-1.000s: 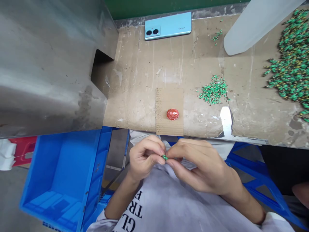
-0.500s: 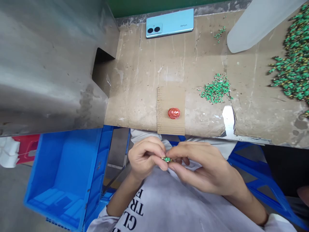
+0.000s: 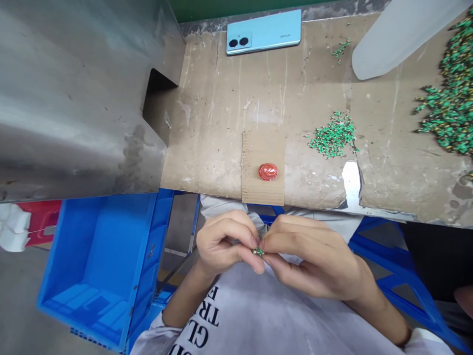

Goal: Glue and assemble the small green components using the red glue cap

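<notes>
Between the fingertips of both hands is a small green piece (image 3: 258,251) with pale and dark ends, too small to name further. My left hand (image 3: 227,242) pinches it from the left with thumb and forefinger. From the right, my right hand (image 3: 314,256) closes its thumb and forefinger on the same piece, partly hiding it. Both hands are over my lap, just in front of the table edge. Beyond them a shiny red oval lid-like thing (image 3: 268,171) lies on a cardboard strip (image 3: 263,194). A small pile of similar green pieces (image 3: 333,135) lies to its right.
A larger heap of green, yellow and dark pieces (image 3: 453,98) covers the right side. A light blue phone (image 3: 264,33) lies at the back, near a white translucent tube (image 3: 391,44). A metal housing (image 3: 81,98) stands left, above a blue crate (image 3: 107,266).
Both hands have shifted slightly down and right with the green piece, and the fingertips have drawn closer around it. The camera view has moved a little; the things on the table stay put.
</notes>
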{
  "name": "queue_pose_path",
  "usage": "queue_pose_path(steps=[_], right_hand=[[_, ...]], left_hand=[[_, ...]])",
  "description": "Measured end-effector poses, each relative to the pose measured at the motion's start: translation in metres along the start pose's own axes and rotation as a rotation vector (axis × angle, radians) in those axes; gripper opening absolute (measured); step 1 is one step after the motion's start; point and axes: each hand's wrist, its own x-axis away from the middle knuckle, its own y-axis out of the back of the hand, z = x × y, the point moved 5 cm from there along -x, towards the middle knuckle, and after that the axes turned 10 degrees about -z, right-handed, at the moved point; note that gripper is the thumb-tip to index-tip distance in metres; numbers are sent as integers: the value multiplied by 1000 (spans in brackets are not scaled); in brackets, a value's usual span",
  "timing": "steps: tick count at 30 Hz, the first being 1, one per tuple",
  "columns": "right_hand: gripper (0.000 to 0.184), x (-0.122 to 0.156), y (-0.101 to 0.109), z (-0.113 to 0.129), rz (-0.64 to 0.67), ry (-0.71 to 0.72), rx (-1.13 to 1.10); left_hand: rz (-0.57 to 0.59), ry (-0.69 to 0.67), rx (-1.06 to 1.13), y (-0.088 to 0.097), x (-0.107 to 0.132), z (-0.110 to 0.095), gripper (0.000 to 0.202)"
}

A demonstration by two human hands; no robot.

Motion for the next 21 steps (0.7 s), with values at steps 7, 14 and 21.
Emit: queue_pose_path(steps=[7, 14, 21], right_hand=[[16, -2, -1, 1, -11, 15, -12], [17, -6, -1, 1, -17, -65, -49], [17, -7, -1, -1, -21, -77, -25]], left_hand=[[35, -43, 5, 2, -1, -3, 28], [16, -71, 19, 3, 0, -1, 29], [41, -64, 5, 2, -2, 1, 33]])
